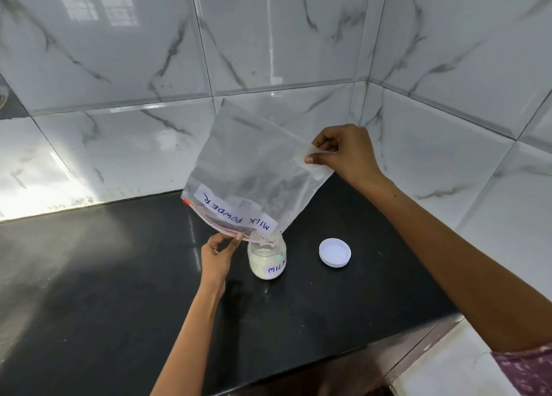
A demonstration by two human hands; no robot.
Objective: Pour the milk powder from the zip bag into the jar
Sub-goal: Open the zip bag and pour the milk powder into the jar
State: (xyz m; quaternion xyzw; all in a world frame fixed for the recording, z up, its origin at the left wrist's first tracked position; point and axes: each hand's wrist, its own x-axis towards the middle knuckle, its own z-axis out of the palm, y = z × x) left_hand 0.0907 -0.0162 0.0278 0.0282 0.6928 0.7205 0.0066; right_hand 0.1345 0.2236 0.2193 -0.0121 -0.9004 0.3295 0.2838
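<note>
Setting: we stand at a black stone counter [119, 276] set into a corner of white marble-look tiled walls [149, 67].
Jar: our small glass jar [266, 259] sits upright on the counter, open, holding white powder well up its body; its label faces us.
Lid: the white lid [334, 252] lies on the counter just to the right of the jar, apart from it.
Bag: we hold the zip bag [254, 174] upside down, its labelled mouth end low over the jar mouth, its long axis slanting up and to the right.
Left hand: our left hand [217, 256] pinches the zip edge just left of the jar, steering the opening.
Right hand: our right hand [343, 152] pinches the raised bottom corner, high and well above the counter.
Key relation: the lowest corner of the bag mouth meets the jar rim; the left hand is the nearer one.
Stage: we judge the pour nearly done, the bag looking almost empty.
Room: open counter all round; the front edge is well clear.
Risk: a drifting mouth could spill powder.
</note>
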